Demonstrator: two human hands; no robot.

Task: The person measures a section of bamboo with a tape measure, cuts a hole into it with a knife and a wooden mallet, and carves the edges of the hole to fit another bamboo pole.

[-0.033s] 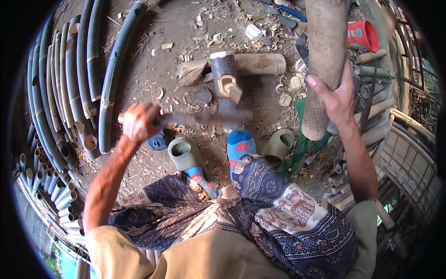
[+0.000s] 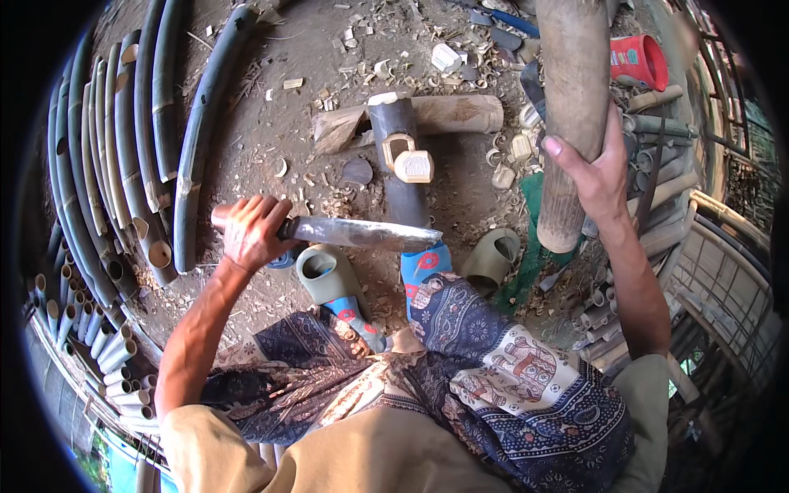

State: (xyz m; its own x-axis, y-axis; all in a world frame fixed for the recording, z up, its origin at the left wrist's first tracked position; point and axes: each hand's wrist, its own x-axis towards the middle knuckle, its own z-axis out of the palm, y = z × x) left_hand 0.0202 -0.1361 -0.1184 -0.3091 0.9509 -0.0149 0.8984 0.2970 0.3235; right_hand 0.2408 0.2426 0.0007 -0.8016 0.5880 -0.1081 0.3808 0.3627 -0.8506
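My left hand [image 2: 253, 232] is closed around the handle of a machete [image 2: 362, 233], whose broad blade points right, above the toes of my blue-socked foot [image 2: 426, 259]. My right hand [image 2: 593, 160] grips a thick wooden club [image 2: 574, 66], held upright in the picture at the right. Between them a dark bamboo section [image 2: 407, 203] lies with its far part over a short log [image 2: 459, 113]. A hole with pale edges is cut in its upper side. A pale, many-sided bamboo chip [image 2: 414, 167] sits at the hole's near right edge; whether it touches the bamboo I cannot tell.
Long bamboo poles [image 2: 205, 123] lie at the left, above a stack of cut bamboo tubes [image 2: 115, 353]. Wood chips litter the ground. Olive clogs [image 2: 491, 259] stand near my feet. At the right are a red container [image 2: 639, 64] and more bamboo pieces [image 2: 657, 156].
The machete blade has dropped slightly toward me and looks sharper than before. The pale chip has turned from a tilted position to show its broad face. The club has shifted slightly.
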